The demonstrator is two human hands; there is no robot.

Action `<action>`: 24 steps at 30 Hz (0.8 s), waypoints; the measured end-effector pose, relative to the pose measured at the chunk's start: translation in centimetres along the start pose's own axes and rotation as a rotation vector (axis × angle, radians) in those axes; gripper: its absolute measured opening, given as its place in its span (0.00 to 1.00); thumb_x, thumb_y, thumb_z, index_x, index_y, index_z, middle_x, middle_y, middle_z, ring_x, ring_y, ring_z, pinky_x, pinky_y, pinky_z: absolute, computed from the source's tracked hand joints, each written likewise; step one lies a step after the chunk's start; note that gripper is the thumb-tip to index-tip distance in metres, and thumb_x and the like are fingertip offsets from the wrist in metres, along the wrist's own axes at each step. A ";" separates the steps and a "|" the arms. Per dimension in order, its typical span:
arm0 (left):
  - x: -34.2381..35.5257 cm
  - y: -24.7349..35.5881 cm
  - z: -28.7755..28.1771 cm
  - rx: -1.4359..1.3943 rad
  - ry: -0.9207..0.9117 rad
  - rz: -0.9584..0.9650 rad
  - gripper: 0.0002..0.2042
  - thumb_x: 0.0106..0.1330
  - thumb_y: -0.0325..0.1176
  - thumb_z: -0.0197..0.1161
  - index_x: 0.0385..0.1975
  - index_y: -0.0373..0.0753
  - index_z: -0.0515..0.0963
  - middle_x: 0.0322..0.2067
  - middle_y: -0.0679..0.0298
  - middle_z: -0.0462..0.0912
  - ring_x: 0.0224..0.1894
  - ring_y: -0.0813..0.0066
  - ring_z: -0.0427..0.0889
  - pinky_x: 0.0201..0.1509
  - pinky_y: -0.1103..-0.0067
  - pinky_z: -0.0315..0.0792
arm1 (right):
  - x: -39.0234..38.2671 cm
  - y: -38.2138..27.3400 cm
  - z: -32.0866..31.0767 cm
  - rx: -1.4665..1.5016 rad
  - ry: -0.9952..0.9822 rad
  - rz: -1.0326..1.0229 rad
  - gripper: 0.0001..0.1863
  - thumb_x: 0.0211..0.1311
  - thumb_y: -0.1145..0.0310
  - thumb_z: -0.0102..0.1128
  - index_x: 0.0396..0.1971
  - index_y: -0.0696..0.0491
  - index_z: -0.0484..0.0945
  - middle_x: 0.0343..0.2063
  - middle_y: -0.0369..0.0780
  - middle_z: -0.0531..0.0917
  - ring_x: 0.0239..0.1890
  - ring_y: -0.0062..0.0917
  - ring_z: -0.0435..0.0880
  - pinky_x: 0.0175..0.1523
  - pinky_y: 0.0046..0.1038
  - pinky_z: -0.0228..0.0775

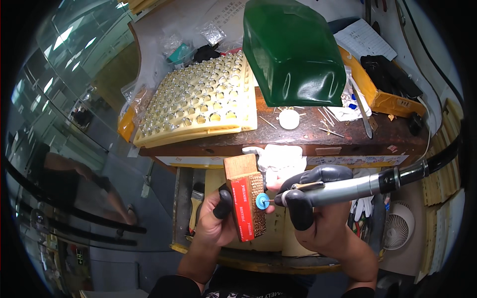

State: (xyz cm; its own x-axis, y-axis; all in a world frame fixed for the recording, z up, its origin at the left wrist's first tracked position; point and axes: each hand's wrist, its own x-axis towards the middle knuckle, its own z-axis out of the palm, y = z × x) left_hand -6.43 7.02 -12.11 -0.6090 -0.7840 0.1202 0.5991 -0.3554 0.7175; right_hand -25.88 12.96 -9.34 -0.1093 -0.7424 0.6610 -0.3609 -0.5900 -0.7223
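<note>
I am wearing a black shirt (243,284) with pale letters (273,294). Black sleeves (171,287) are leaving my forearms (199,262) bare. My left hand (210,227) is wearing a shiny black thumb cap (225,202); my right hand (332,217) is wearing another thumb cap (301,212) and a black finger cap (330,173).

The dark wooden bench top (303,138) before me carries, at my left, a cream tray (250,110) set with rows of shiny ring-like pieces (214,117); at centre, a round white piece (288,119) near thin rods (331,132); and, at right, a yellow box (392,104). In my open drawer (238,260) below lie a wooden-handled brush (195,210), left, and assorted tools (365,211), right.
</note>
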 end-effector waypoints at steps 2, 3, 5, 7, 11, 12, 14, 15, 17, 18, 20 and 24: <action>0.0 0.0 0.0 0.016 -0.007 0.007 0.37 0.63 0.46 0.64 0.62 0.23 0.60 0.57 0.36 0.69 0.55 0.46 0.76 0.61 0.56 0.70 | 0.2 -0.1 -0.2 -0.053 -0.019 -0.036 0.12 0.58 0.68 0.62 0.41 0.50 0.85 0.35 0.41 0.84 0.38 0.34 0.83 0.43 0.32 0.75; 0.0 0.0 0.0 0.032 -0.014 0.014 0.37 0.63 0.47 0.64 0.62 0.23 0.60 0.58 0.35 0.68 0.56 0.47 0.76 0.61 0.56 0.70 | 0.1 -0.1 -0.2 -0.053 -0.019 -0.036 0.12 0.58 0.68 0.62 0.41 0.50 0.85 0.35 0.41 0.84 0.38 0.34 0.83 0.43 0.32 0.75; 0.0 0.0 0.1 0.034 -0.024 0.012 0.37 0.63 0.47 0.64 0.62 0.23 0.60 0.58 0.35 0.68 0.56 0.47 0.75 0.62 0.56 0.70 | -0.1 -0.1 -0.1 -0.020 -0.025 -0.020 0.11 0.57 0.68 0.62 0.41 0.50 0.85 0.35 0.42 0.84 0.38 0.33 0.83 0.43 0.32 0.75; 0.0 0.0 0.2 0.035 -0.034 0.010 0.37 0.63 0.47 0.64 0.62 0.24 0.60 0.58 0.34 0.67 0.57 0.47 0.75 0.62 0.57 0.70 | -0.1 0.0 0.1 -0.010 -0.013 -0.013 0.11 0.57 0.68 0.62 0.41 0.50 0.85 0.36 0.42 0.84 0.38 0.33 0.84 0.42 0.32 0.75; -0.1 0.0 0.3 0.034 -0.024 0.010 0.37 0.63 0.48 0.63 0.62 0.24 0.61 0.58 0.33 0.67 0.56 0.47 0.75 0.61 0.57 0.70 | -0.2 0.1 0.3 0.008 0.012 -0.007 0.12 0.57 0.68 0.63 0.41 0.51 0.85 0.35 0.42 0.84 0.38 0.33 0.84 0.42 0.31 0.76; 0.0 0.0 0.4 0.031 -0.024 0.011 0.37 0.63 0.48 0.63 0.62 0.24 0.61 0.58 0.33 0.67 0.56 0.47 0.76 0.61 0.58 0.71 | -0.3 0.1 0.3 0.005 0.013 -0.008 0.12 0.57 0.68 0.63 0.41 0.51 0.85 0.35 0.42 0.84 0.38 0.33 0.84 0.42 0.31 0.76; -0.1 0.0 0.2 0.031 -0.029 0.009 0.37 0.63 0.48 0.63 0.62 0.24 0.61 0.58 0.33 0.67 0.55 0.47 0.76 0.61 0.58 0.71 | -0.3 0.2 0.2 -0.006 0.024 -0.009 0.12 0.57 0.68 0.63 0.41 0.51 0.84 0.35 0.42 0.84 0.37 0.33 0.84 0.41 0.31 0.76; -0.1 0.0 0.2 0.033 -0.030 0.008 0.37 0.63 0.48 0.64 0.62 0.24 0.61 0.58 0.33 0.67 0.55 0.47 0.77 0.60 0.59 0.71 | -0.3 0.2 0.2 -0.006 0.023 -0.009 0.12 0.57 0.68 0.63 0.41 0.51 0.84 0.35 0.42 0.84 0.37 0.33 0.84 0.41 0.31 0.76; -0.1 0.0 0.3 0.032 -0.030 0.012 0.37 0.63 0.48 0.64 0.62 0.24 0.61 0.58 0.33 0.67 0.54 0.48 0.77 0.60 0.59 0.71 | -0.3 0.2 0.2 0.025 -0.001 0.017 0.11 0.56 0.69 0.63 0.40 0.51 0.85 0.34 0.42 0.84 0.37 0.33 0.84 0.41 0.31 0.76; -0.1 0.0 0.3 0.030 -0.032 0.016 0.37 0.63 0.48 0.64 0.62 0.24 0.61 0.58 0.33 0.67 0.54 0.48 0.77 0.60 0.59 0.71 | -0.1 0.1 0.2 0.024 -0.002 0.017 0.11 0.56 0.69 0.63 0.40 0.51 0.85 0.34 0.42 0.84 0.37 0.33 0.84 0.41 0.31 0.76; -0.1 0.0 0.5 0.038 -0.028 0.014 0.37 0.63 0.48 0.64 0.62 0.24 0.61 0.58 0.33 0.67 0.54 0.48 0.77 0.60 0.59 0.71 | 0.5 -0.3 0.2 -0.051 0.004 -0.080 0.12 0.67 0.69 0.54 0.26 0.61 0.76 0.26 0.43 0.81 0.29 0.25 0.85 0.36 0.26 0.77; -0.1 -0.1 0.4 0.047 -0.025 0.017 0.37 0.63 0.48 0.63 0.62 0.24 0.61 0.58 0.35 0.68 0.54 0.48 0.77 0.61 0.58 0.71 | 0.6 0.2 0.0 -0.045 -0.011 -0.143 0.12 0.67 0.69 0.54 0.26 0.61 0.76 0.25 0.43 0.81 0.30 0.26 0.85 0.36 0.27 0.77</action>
State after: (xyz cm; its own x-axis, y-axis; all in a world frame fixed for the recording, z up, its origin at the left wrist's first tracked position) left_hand -6.62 7.30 -11.92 -0.6123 -0.7764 0.1492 0.5847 -0.3176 0.7465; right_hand -25.97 12.37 -9.05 -0.0434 -0.6555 0.7539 -0.4136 -0.6751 -0.6109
